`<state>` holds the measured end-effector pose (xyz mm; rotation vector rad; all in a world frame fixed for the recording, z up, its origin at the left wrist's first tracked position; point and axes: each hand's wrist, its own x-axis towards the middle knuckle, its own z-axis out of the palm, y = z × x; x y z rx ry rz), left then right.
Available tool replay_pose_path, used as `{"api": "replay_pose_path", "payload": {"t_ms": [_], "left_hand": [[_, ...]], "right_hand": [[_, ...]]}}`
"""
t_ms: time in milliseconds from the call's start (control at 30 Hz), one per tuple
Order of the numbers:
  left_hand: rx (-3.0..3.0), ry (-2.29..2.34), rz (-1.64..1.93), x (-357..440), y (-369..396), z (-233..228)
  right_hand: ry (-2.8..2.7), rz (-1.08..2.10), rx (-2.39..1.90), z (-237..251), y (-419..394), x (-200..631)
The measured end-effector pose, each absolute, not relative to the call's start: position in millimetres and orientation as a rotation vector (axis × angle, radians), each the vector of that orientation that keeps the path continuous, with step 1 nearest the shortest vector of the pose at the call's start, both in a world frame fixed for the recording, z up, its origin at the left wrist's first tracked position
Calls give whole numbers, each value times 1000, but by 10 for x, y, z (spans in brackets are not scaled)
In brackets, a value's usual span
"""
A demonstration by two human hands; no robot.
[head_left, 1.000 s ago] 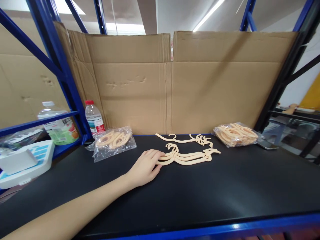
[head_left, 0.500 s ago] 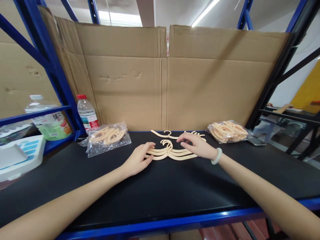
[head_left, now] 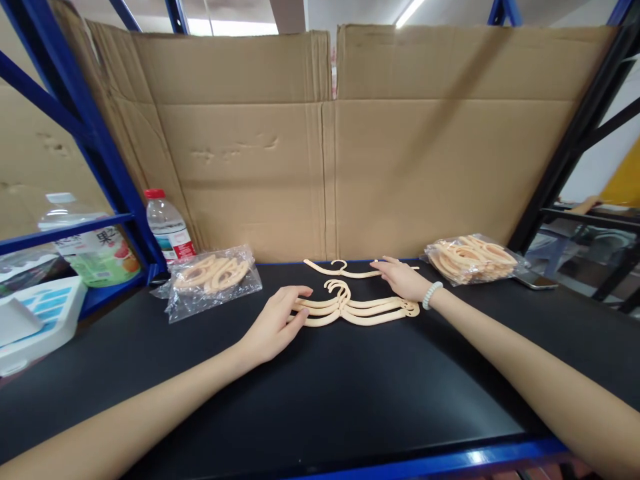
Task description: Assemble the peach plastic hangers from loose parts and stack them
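Two clear plastic bags (head_left: 213, 279) (head_left: 473, 259) hold cream hangers. The left hand (head_left: 275, 321), grip loose, touches the stacked cream plastic hangers (head_left: 357, 309); the right hand (head_left: 403, 278), fingers flat, covers a single hanger (head_left: 340, 269).

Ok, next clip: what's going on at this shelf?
A person is handling small cream plastic hangers on a black shelf top. The left hand rests on the left end of a stack of hangers; the right hand touches a single hanger lying behind it. Bagged hangers sit to the left and right.
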<state>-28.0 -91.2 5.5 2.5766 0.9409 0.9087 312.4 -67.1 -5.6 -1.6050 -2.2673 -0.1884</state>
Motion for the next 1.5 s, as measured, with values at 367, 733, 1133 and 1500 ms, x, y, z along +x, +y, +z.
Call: {"api": "replay_pose_path", "payload": {"t_ms": [367, 733, 1133, 1500], "left_hand": [[2611, 894, 968, -266, -957, 88], [2611, 905, 990, -277, -969, 100], [2613, 937, 1113, -322, -976, 118], [2700, 1010, 1189, -282, -991, 116]], "right_hand": [[-2315, -286, -1648, 30, -721, 2951], [-2202, -251, -1704, 174, -907, 2926], [-1958, -155, -1513, 555, -1376, 3143], [-1854, 440, -1279, 366, -1578, 2818]]}}
